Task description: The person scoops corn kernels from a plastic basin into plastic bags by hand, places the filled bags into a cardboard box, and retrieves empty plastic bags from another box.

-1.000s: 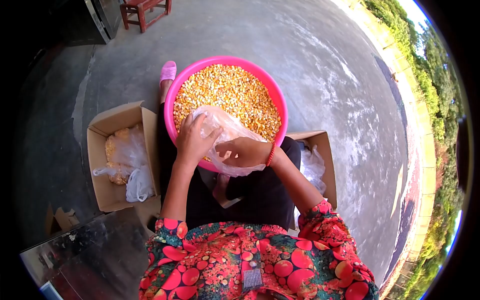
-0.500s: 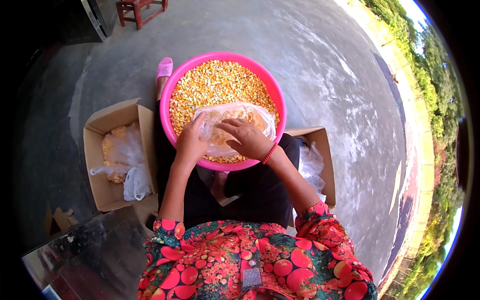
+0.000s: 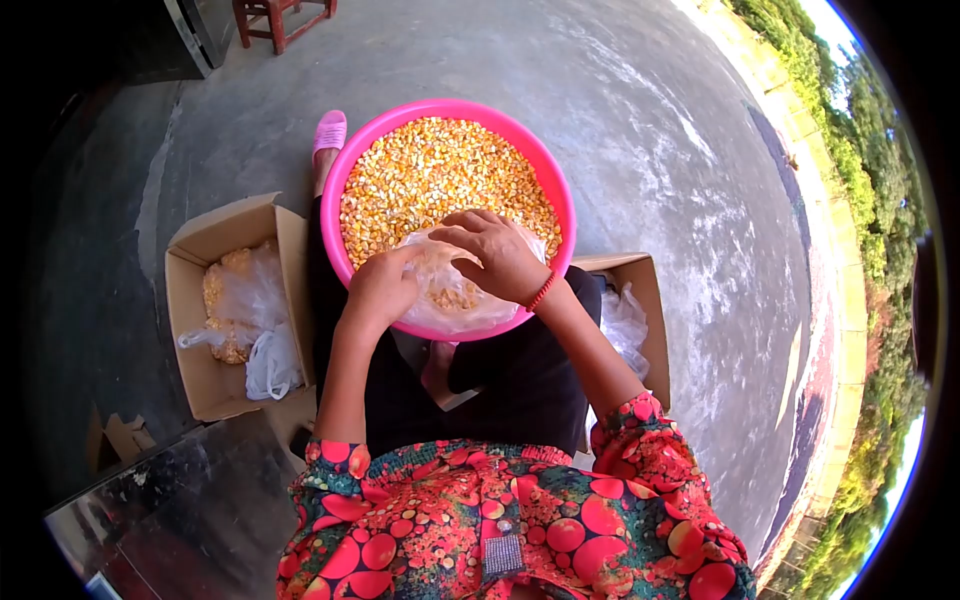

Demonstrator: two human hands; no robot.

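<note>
left hand (image 3: pixel 384 288): at left edge of clear plastic bag (image 3: pixel 455 314), can't tell if it pinches | right hand (image 3: pixel 496 258): over the bag, thumb and fingers apart | bag: on corn kernels (image 3: pixel 435 170), near side of pink tub (image 3: pixel 556 185)

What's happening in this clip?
A person in a patterned shirt has both hands at a translucent plastic bag over the near part of a pink basin of corn kernels. The left hand is at the bag's left side; the right hand is over its right, fingers apart. Yellowish contents show in the bag.
</note>
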